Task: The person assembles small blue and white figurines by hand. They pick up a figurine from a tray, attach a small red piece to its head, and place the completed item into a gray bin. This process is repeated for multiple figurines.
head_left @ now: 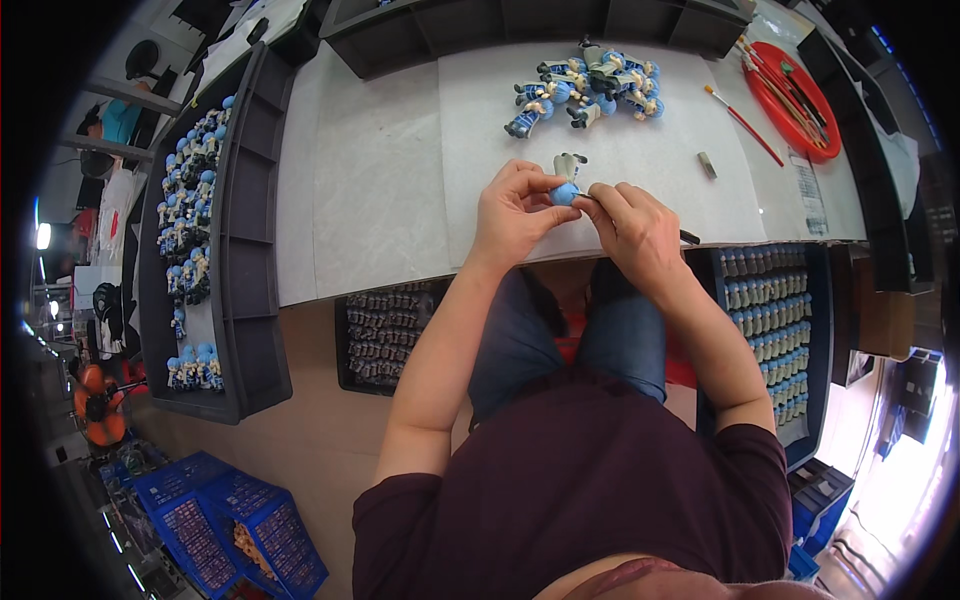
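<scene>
Over the near part of the table, my left hand [518,212] is closed on a small figurine [567,180] with a blue head and a pale body. The blue head points toward me, pinched between thumb and fingers. My right hand [636,225] is closed round a thin tool with a dark handle [689,237], whose end sticks out behind the palm. Its slim tip meets the figurine's head; whether it is a knife, pen or brush I cannot tell. Beyond my hands lies a pile of painted figurines [600,82] with blue hair and blue-and-white clothes.
A red oval tray [826,146] of brushes stands at the far right, with a red-handled paintbrush [745,125] and a small grey block [707,165] nearby. Dark crates flank me: the left crate [250,230] and right crate [822,370] hold figurines. Another dark crate [530,25] borders the back.
</scene>
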